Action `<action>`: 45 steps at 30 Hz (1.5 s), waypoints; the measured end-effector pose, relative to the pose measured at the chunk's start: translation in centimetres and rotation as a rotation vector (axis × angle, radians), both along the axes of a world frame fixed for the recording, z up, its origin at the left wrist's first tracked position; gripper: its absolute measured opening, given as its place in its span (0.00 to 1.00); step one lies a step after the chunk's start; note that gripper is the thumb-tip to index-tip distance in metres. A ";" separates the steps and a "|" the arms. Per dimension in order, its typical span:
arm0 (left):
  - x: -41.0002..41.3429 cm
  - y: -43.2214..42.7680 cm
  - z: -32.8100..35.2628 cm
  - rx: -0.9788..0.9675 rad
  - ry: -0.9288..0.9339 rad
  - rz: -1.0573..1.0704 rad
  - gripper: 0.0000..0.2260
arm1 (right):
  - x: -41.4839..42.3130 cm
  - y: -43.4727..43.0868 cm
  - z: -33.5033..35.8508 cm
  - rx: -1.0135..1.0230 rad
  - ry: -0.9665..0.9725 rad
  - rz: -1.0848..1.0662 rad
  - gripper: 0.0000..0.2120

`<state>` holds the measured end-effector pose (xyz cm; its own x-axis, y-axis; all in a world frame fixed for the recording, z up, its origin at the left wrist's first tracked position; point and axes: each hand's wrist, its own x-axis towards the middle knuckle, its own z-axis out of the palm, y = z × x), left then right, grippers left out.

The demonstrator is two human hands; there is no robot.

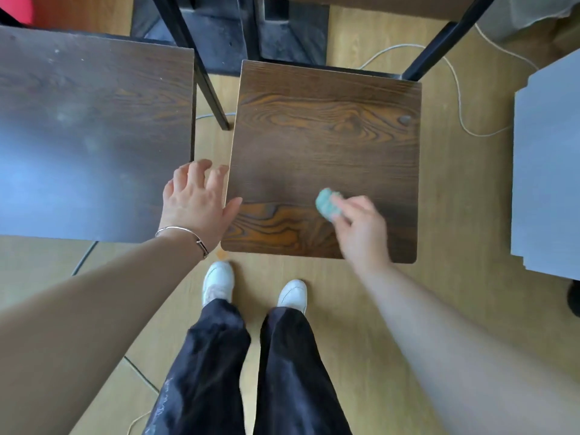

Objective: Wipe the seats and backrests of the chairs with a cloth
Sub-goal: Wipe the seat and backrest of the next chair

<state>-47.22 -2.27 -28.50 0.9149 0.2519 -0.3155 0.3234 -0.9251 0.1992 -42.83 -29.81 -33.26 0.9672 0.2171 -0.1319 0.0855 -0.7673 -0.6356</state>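
Observation:
A dark wood-grain chair seat (326, 136) lies straight below me. My right hand (361, 227) presses a small bunched teal cloth (326, 204) onto the seat's near right part; hand and cloth are motion-blurred. My left hand (197, 202) rests on the seat's left edge, thumb on top and fingers spread, in the gap beside a second dark seat (94, 136) on the left. That left seat shows pale dusty smudges. No backrest is visible.
Black metal legs (207, 76) of a table or chair stand behind the seats. A white cable (459, 98) loops on the wooden floor at the back right. A grey surface (549, 167) juts in from the right. My white shoes (219, 282) stand before the seat.

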 end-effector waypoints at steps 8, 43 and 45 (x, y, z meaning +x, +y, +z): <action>2.6 -0.1 -2.4 -0.014 -0.029 -0.054 0.25 | 13.9 -5.3 -1.0 -0.249 0.057 -0.515 0.17; 4.6 4.6 -1.9 -0.023 0.013 -0.074 0.25 | 6.4 14.0 0.8 0.011 0.089 -0.119 0.16; 5.2 5.6 -1.9 -0.009 0.015 -0.069 0.26 | 11.2 16.7 0.8 -0.019 0.076 -0.124 0.16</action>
<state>-42.03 3.29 -30.41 0.9249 0.1856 -0.3317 0.2623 -0.9433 0.2034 -31.65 -13.06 -32.45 0.9734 0.0934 -0.2091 -0.0586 -0.7811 -0.6217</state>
